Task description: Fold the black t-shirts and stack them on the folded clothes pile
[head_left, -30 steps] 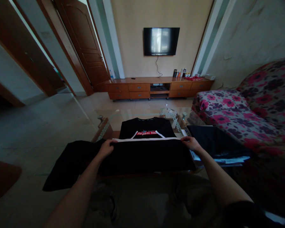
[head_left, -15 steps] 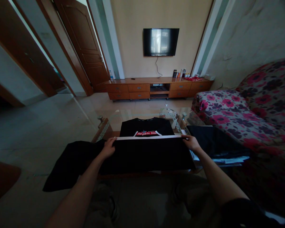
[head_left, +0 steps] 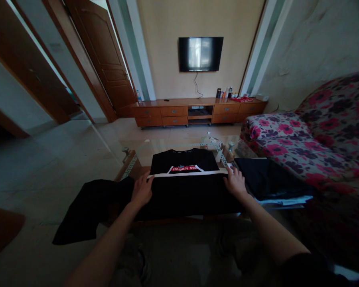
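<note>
Shirt (head_left: 187,197) under left hand (head_left: 143,190) and right hand (head_left: 236,183): matt black cloth, smooth. Tabletop (head_left: 145,150) below grip: clear glass, glossy. Dark pile (head_left: 269,177) just right of grip: slight sheen, plastic or cloth, can't tell. Cabinet (head_left: 174,111) beyond grip: wood, satin. TV screen (head_left: 208,54) higher, beyond grip: glossy. Sofa (head_left: 283,139) far right of grip: matt printed fabric.

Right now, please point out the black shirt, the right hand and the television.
Black shirt (head_left: 188,195), head view: plain black cloth.
Right hand (head_left: 236,183), head view: back of hand.
Television (head_left: 200,54), head view: screen middle.
</note>
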Tool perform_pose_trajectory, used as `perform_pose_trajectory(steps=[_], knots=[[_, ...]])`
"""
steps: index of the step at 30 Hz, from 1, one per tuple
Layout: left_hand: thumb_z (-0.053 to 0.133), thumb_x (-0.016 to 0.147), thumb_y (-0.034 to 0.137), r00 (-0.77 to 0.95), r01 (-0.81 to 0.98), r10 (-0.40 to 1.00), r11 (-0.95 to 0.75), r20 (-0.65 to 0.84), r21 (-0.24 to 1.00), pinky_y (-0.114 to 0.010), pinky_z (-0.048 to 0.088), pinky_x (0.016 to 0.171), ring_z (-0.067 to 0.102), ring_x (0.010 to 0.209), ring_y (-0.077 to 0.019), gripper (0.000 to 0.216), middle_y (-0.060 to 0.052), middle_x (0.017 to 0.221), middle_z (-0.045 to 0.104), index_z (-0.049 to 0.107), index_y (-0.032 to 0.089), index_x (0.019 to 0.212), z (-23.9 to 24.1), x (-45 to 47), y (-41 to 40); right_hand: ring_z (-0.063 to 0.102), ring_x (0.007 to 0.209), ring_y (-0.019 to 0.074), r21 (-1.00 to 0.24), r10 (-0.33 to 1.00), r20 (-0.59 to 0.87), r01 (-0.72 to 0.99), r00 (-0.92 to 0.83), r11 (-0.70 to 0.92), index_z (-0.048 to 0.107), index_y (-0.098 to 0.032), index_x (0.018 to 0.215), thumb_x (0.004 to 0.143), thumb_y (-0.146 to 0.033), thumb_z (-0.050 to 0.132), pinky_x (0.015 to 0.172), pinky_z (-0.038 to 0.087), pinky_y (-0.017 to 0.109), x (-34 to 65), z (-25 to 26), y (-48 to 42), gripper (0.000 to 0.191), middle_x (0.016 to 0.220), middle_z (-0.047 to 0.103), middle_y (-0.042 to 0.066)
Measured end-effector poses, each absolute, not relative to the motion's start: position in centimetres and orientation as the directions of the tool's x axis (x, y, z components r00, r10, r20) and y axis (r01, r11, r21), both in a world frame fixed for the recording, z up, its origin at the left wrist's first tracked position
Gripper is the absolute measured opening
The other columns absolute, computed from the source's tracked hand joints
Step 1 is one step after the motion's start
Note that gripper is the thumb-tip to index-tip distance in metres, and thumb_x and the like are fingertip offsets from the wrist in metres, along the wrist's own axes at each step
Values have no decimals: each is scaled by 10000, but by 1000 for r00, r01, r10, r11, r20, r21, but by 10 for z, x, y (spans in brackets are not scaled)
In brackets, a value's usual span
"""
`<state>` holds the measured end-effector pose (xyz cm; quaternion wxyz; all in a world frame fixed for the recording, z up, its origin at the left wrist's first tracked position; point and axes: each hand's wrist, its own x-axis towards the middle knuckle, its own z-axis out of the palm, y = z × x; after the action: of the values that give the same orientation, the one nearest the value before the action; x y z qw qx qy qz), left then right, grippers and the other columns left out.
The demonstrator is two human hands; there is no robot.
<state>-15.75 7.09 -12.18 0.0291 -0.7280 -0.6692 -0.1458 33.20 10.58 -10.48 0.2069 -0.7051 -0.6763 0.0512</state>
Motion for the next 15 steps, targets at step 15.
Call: perform_pose_trajectory(steps=[15], knots=[[373,1006,376,73,947,955,-156,286,280,-485,164,1251,250,1530,-294,562,-136,1632,340,443,163,1521,-133,-120,80,97,1549,343,-186,996,68,980,-61,73,313,-356,1587,1017,-550,352,1192,86,633,286,-131,103,604,1695,165,46]])
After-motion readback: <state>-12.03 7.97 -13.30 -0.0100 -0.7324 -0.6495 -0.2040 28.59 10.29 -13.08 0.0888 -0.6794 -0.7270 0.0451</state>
